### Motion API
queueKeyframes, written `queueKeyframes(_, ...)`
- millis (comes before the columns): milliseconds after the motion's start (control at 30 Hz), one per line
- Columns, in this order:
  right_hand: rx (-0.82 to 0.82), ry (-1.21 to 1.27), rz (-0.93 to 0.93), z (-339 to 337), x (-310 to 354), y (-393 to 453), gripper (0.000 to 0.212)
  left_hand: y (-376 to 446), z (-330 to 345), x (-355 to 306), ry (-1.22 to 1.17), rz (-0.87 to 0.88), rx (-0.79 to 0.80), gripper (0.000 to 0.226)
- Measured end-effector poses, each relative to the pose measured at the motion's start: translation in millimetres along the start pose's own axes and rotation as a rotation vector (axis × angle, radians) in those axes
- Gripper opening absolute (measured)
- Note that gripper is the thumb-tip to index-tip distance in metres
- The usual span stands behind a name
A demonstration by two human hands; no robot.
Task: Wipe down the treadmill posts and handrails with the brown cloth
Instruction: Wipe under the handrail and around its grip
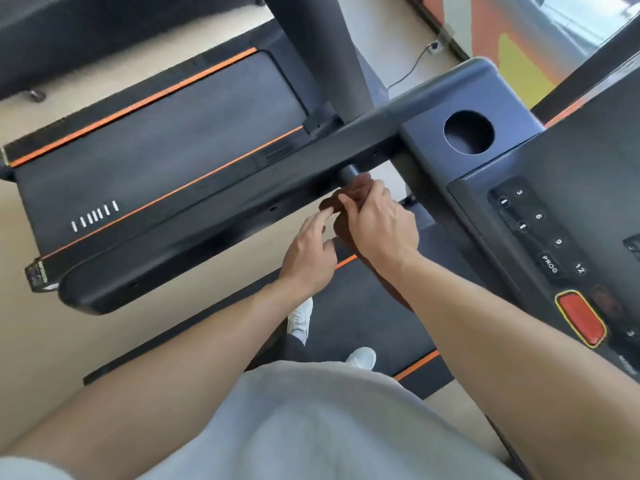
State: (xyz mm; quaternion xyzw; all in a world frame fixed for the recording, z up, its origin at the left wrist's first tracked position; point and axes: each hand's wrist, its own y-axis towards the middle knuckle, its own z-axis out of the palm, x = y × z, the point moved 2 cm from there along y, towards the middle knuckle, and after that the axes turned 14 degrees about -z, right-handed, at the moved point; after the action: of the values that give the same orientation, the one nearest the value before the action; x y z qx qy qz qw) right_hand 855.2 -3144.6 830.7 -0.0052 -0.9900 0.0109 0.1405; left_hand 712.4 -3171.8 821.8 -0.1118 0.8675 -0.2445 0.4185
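Note:
The brown cloth [331, 203] is bunched around a short black handrail bar [348, 172] that sticks out under the long black side handrail [194, 233]. My right hand [377, 223] grips the cloth around that bar, fingers curled over it. More cloth hangs down behind my right forearm. Just to the left, my left hand [308, 254] has its fingertips touching the cloth's edge with fingers loosely extended. A black post [429, 199] runs down beside the console.
The console [554, 216] with number keys, a red stop button [581, 318] and a round cup holder [468, 132] lies at right. A second treadmill deck [156, 147] with orange stripes lies at left. My white shoes [301, 318] stand on the belt below.

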Motion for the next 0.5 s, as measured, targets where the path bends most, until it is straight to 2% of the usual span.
queueKeyframes(267,0.038,0.166,0.080,-5,15,38,0.054,-7,-22,44,0.042,-0.103,0.045,0.053)
queueKeyframes(400,0.191,0.362,0.119,-8,-1,43,0.059,-18,-32,40,0.047,-0.090,0.047,0.049)
queueKeyframes(500,0.287,0.482,0.085,-12,-9,46,0.025,-20,-39,30,0.070,-0.042,0.047,0.044)
